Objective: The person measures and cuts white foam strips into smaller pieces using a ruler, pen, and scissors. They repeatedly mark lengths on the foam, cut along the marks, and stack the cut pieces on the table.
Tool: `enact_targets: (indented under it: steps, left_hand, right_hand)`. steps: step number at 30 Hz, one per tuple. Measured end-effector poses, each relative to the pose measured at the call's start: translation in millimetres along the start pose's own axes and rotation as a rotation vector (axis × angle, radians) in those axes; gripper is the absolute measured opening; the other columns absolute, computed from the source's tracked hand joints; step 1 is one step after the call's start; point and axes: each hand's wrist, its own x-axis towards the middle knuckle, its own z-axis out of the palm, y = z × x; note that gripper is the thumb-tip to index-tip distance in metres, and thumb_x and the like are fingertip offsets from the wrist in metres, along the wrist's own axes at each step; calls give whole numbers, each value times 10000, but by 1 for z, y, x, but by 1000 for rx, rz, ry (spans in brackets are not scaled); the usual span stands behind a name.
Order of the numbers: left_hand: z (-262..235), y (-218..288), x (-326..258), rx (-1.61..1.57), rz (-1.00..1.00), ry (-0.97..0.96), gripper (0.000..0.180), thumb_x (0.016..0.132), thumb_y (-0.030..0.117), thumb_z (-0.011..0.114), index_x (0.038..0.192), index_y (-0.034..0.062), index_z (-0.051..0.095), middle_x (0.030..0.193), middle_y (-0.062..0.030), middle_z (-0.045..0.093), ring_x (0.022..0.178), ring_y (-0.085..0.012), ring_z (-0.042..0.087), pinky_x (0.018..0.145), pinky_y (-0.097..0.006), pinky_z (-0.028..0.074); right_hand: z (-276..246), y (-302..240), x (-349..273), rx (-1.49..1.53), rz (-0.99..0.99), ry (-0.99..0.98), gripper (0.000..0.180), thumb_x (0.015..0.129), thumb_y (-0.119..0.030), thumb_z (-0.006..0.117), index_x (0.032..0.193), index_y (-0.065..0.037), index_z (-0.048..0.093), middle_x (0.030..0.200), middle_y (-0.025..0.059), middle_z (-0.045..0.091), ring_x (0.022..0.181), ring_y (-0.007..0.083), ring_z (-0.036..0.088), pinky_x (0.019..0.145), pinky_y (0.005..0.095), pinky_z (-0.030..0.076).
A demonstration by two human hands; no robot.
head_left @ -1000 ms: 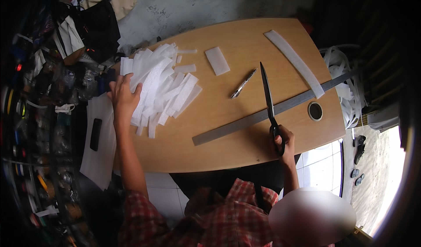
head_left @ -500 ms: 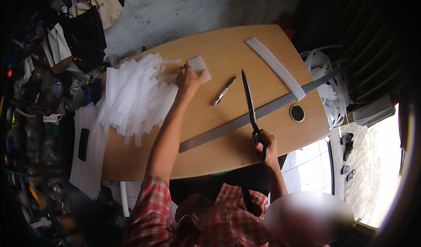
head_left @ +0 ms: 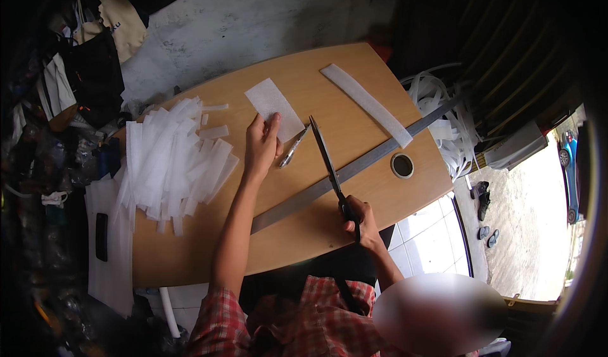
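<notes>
My left hand (head_left: 259, 146) pinches a flat white foam piece (head_left: 272, 97) between thumb and fingers, raised toward the middle of the table. In my right hand (head_left: 361, 219) are black-handled scissors (head_left: 324, 156), wrapped by the fingers, with their blades together and pointing away from me. The blade tips are near the foam piece's right corner, over the table. Between them lies a slim pen-like tool (head_left: 292, 150); its exact kind is too small to tell. A long grey metal ruler (head_left: 297, 202) runs slantwise beneath the scissors.
A heap of white foam strips (head_left: 171, 160) covers the table's left side. One longer strip (head_left: 367, 103) rests at the far right, touching the ruler. Tangled white strips (head_left: 446, 122) hang beyond the right edge. A black phone (head_left: 101, 236) lies on white sheets at the left edge.
My left hand has picked up the foam piece from beside the heap and brought it nearer the scissors. The view has shifted, so the table's contents appear farther left.
</notes>
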Motion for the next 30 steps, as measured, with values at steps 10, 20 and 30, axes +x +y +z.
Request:
enact_targets:
  steps: [10,20,30]
  left_hand:
    - [18,5,-11,-102,80,20,276,926,217,676,933,24,478,721,-61,630,418,-37,451,345,-213,301]
    - [20,2,-14,-112,174,48,255,931,198,667,937,16,489,733,-75,679,543,-40,521,466,-220,384]
    - [24,10,-21,-110,132,26,324,922,167,678,968,17,395,703,-112,683,557,-68,568,493,-225,412]
  right_hand:
    - [-2,0,-3,-45,44,-52,939,596,-920,564,841,-15,514,658,36,464,614,147,455,561,308,362]
    - [0,-16,0,-106,41,-135,981,592,-954,495,851,-8,491,709,50,461,652,150,453,577,309,364]
    - [-2,-35,-1,-160,120,-188,1085,510,-1010,423,928,-12,497,729,41,498,634,128,507,556,274,392]
